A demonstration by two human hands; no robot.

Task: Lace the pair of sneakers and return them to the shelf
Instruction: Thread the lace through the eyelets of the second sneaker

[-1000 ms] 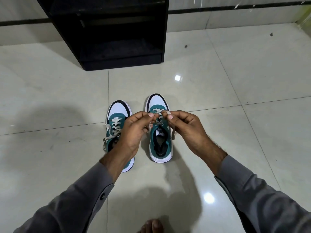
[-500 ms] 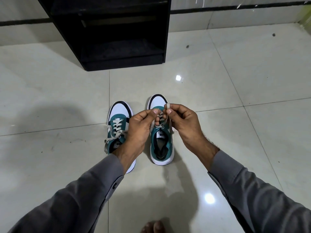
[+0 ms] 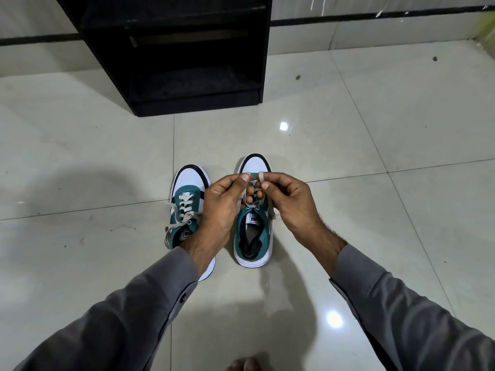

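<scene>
head view: tiled floor (image 3: 348, 145), looking down.
left hand (image 3: 222, 207): pinching a lace loop (image 3: 247, 174).
right hand (image 3: 290, 202): pinching the other loop.
right sneaker (image 3: 253, 236): under both hands.
left sneaker (image 3: 187, 204): just beside, laced.
black shelf (image 3: 187, 62): beyond.

a home interior, likely an entry or hallway: glossy pale floor tiles (image 3: 375, 145), a tiled wall (image 3: 375, 30) with a dark stripe, a low black shoe shelf (image 3: 171, 49), sneakers (image 3: 187, 202) on the floor, a bare foot (image 3: 246, 364).
</scene>
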